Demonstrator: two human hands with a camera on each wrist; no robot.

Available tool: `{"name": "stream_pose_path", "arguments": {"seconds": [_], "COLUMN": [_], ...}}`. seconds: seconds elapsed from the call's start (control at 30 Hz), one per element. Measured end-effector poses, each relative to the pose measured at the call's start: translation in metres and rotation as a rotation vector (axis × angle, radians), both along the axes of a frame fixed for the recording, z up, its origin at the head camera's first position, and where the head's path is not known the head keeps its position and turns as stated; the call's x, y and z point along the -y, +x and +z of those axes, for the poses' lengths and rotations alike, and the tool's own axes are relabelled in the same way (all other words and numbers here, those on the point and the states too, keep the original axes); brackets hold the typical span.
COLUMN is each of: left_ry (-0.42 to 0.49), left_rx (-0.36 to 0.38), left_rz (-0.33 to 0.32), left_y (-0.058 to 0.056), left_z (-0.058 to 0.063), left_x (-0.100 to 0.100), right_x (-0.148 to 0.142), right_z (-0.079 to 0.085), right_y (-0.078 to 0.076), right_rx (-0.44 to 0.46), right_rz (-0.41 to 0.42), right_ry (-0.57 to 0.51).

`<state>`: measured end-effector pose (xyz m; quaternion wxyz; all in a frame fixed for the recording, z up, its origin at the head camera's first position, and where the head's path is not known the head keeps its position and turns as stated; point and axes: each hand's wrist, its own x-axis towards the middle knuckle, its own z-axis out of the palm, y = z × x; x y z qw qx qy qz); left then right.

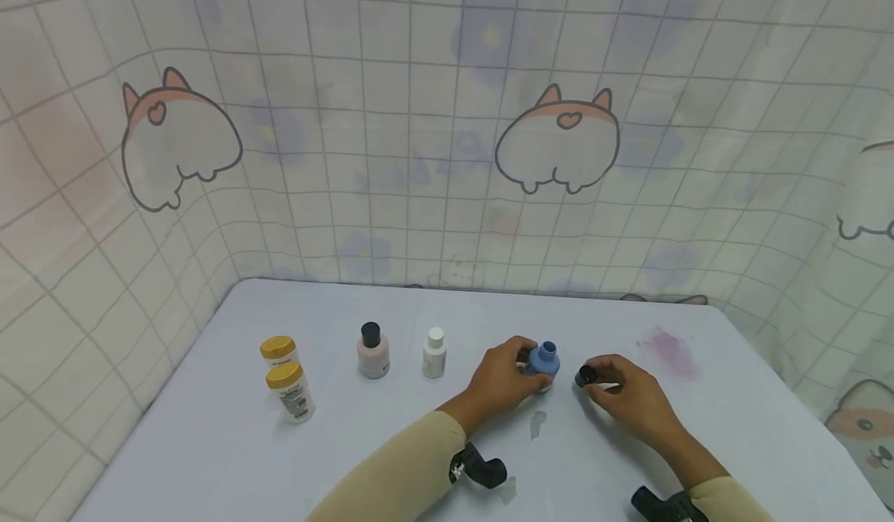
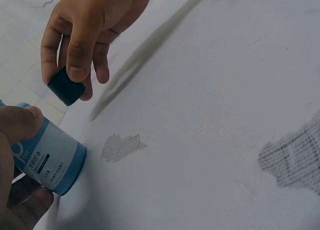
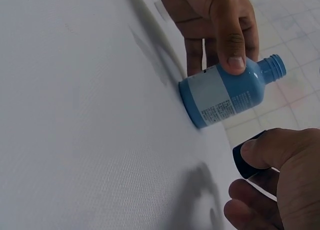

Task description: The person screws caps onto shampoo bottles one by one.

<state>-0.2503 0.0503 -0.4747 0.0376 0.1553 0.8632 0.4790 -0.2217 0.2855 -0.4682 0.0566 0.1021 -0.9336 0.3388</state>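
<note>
A small blue bottle with a white label stands uncapped on the table, its threaded neck bare in the right wrist view. My left hand grips its body, thumb on the near side and fingers behind. To the right, my right hand pinches a black bottle cap between thumb and fingers. The cap is apart from the bottle, a short way off its right side. In the left wrist view the bottle shows its printed label, and the cap hangs from the fingertips above the table.
Left of the hands stand a white-capped bottle, a pale pink bottle with a black cap, and two yellow-lidded white bottles. The white table bears a pink stain and grey patches. A patterned curtain hangs behind.
</note>
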Motion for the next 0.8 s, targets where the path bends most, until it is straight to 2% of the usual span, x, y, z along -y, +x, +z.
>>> {"name": "stream_pose_path", "arguments": {"seconds": [0.23, 0.53, 0.8], "left_ry": [0.033, 0.106, 0.12], "left_rx": [0.004, -0.013, -0.031], "left_rz": [-0.031, -0.105, -0.114], "left_y": [0.005, 0.015, 0.02], "left_z": [0.0, 0.005, 0.006], "left_x": [0.009, 0.022, 0.033], "right_x": [0.004, 0.016, 0.026], "right_z": [0.002, 0.005, 0.008], "right_y": [0.001, 0.005, 0.009], "right_rx": [0.016, 0.007, -0.03], "right_rz": [0.02, 0.049, 0.067], "right_ry": [-0.016, -0.03, -0.044]}}
